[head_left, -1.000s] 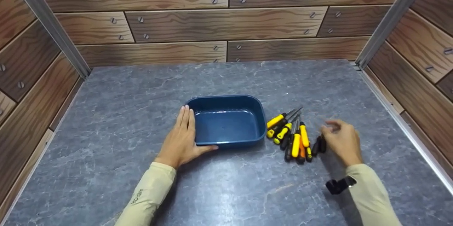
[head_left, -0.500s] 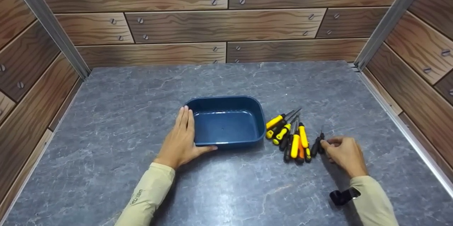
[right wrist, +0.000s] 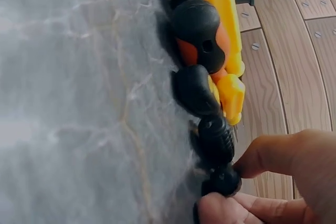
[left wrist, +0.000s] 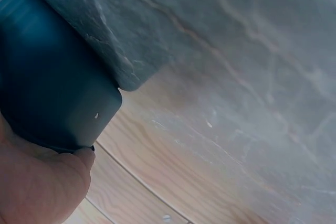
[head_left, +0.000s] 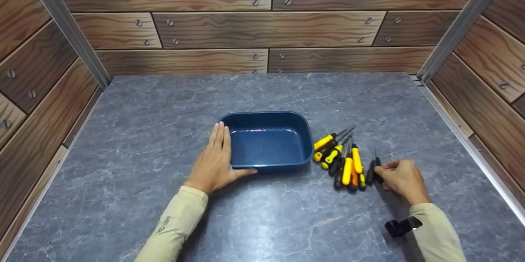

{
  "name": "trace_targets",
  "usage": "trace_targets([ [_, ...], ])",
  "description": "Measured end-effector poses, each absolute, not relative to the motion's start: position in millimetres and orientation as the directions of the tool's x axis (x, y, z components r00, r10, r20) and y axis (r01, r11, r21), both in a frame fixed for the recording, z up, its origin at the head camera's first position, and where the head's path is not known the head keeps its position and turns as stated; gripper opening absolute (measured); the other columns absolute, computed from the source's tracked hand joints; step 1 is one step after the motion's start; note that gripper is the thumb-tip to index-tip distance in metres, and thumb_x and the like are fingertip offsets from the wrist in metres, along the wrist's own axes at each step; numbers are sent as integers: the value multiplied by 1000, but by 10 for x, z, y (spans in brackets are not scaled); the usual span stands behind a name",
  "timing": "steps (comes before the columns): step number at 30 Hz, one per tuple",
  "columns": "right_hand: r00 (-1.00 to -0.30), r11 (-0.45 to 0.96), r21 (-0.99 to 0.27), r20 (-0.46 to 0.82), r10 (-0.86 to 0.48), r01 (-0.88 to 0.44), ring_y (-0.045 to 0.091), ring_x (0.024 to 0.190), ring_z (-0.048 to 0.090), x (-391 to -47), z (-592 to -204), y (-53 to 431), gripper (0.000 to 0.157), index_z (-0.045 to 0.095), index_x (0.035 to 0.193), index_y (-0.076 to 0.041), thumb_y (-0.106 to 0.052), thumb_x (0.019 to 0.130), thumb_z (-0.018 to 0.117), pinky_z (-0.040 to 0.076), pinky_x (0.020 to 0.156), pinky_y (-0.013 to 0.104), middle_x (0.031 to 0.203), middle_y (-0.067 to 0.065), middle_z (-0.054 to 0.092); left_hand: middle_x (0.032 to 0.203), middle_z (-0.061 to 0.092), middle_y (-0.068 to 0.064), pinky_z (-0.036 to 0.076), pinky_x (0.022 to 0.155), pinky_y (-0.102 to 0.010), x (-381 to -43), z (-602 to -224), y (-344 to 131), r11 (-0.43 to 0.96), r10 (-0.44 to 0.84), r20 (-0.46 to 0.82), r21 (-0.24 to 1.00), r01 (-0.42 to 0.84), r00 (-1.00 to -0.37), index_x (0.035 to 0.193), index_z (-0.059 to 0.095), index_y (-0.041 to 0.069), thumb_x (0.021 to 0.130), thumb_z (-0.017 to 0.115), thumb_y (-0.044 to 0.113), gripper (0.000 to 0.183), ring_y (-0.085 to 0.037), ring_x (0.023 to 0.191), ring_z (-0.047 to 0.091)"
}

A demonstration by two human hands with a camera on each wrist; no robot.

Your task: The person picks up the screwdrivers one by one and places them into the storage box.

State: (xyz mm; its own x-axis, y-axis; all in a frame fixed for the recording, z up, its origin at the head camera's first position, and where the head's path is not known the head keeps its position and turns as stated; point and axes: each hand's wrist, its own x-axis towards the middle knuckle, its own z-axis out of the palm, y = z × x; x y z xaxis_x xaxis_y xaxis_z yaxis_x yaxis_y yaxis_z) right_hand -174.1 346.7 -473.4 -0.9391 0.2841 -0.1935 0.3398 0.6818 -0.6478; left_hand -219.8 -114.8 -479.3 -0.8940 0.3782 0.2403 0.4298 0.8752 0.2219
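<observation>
My left hand (head_left: 211,161) lies with straight fingers along the left wall of a blue plastic box (head_left: 264,149), its thumb at the front side. Nothing lies inside the box. In the left wrist view, the thumb (left wrist: 50,182) meets the box rim. Over on the right, my right hand (head_left: 404,180) pinches the handle of a black screwdriver (right wrist: 224,181) between thumb and fingers, low over the table. A second black-handled screwdriver (head_left: 370,174) lies just left of it. My palm is hidden from the head view.
Between box and right hand lies a pile of several screwdrivers with yellow handles (head_left: 347,172), black ones and an orange one (head_left: 354,176), tips pointing away. The grey marbled table (head_left: 262,221) is enclosed by wood-patterned walls (head_left: 262,28) with metal posts (head_left: 463,24) at the back corners.
My right hand has come down and nearer to the body, from above the black screwdrivers to a pinch on the rightmost one. My left hand has kept its place at the box.
</observation>
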Motion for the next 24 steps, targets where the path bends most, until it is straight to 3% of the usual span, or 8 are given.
trace_targets([
  [9,-959,669,-688,-201,198,282,14,62,66,-1879,-4560,3554,43,63,113,19,-19,93,66,58,58,28,80,8,72,163,13,-33,22,121,-45,-2200,-4769,-1111,876,377,240,221,428,-895,155,18,-15,74,65,83,135,-41,153,10],
  [13,-968,621,-743,-198,154,251,11,68,65,-1993,-4401,3519,43,58,120,20,-16,96,63,57,63,25,92,12,71,162,15,-33,22,121,-45,-2200,-4768,-1125,879,378,244,208,429,-893,154,19,-15,74,64,84,135,-42,152,11],
  [19,-987,463,-872,-139,81,161,9,83,66,-2174,-4163,3199,41,54,129,15,-14,101,61,59,79,27,104,7,67,162,15,-34,21,121,-46,-2201,-4776,-1148,879,374,251,212,428,-893,154,20,-16,74,64,83,134,-42,152,11],
  [24,-1000,362,-932,-19,-6,16,7,82,67,-2345,-4068,2783,36,55,126,19,-6,100,62,59,78,26,100,5,68,161,15,-34,22,121,-44,-2198,-4792,-1143,876,382,262,202,438,-886,153,19,-16,74,61,85,135,-42,152,13],
])
